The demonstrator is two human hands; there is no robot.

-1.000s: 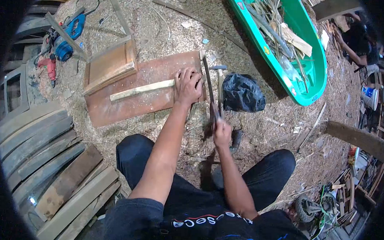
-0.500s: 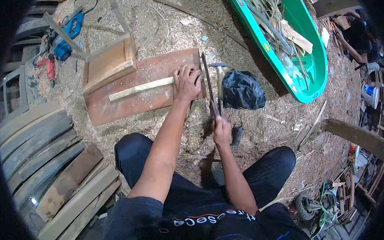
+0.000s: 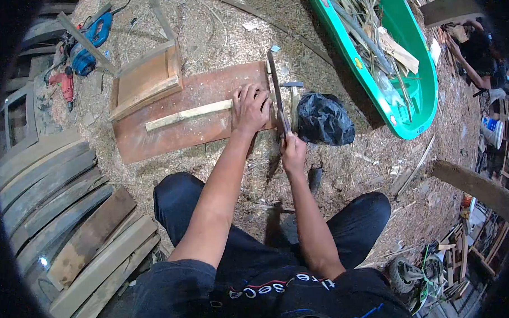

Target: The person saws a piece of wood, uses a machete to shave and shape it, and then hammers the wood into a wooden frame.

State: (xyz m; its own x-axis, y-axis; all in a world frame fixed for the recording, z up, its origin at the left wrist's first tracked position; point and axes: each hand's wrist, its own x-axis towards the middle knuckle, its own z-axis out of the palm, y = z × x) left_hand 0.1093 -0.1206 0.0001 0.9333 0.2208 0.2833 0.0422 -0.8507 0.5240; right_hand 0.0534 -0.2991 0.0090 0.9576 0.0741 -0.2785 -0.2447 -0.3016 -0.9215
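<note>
My left hand [image 3: 249, 109] presses down on a pale wooden strip [image 3: 189, 115], its fingers wrapped over the strip's right end. Beneath the strip lies a reddish-brown board [image 3: 154, 147]. Wrapped around a handle, my right hand [image 3: 293, 152] holds what looks like a hand saw [image 3: 277, 92], its long, narrow dark blade pointing away from me just right of my left hand. Whether the blade touches the strip is hidden. Close to the blade's right side lies a hammer [image 3: 293, 84], beside a black plastic bag [image 3: 325, 119].
A wooden frame piece [image 3: 148, 82] rests on the board's left end. Farther left are a blue power tool [image 3: 84, 60] and a red drill [image 3: 63, 88]. Stacked planks [image 3: 95, 232] lie lower left. A green tub [image 3: 390, 116] holds wood scraps. Another person [image 3: 477, 54] is at far right.
My right hand has pushed the saw forward, away from my body, and its tip now reaches farther past the board's edge. My left hand stays on the strip.
</note>
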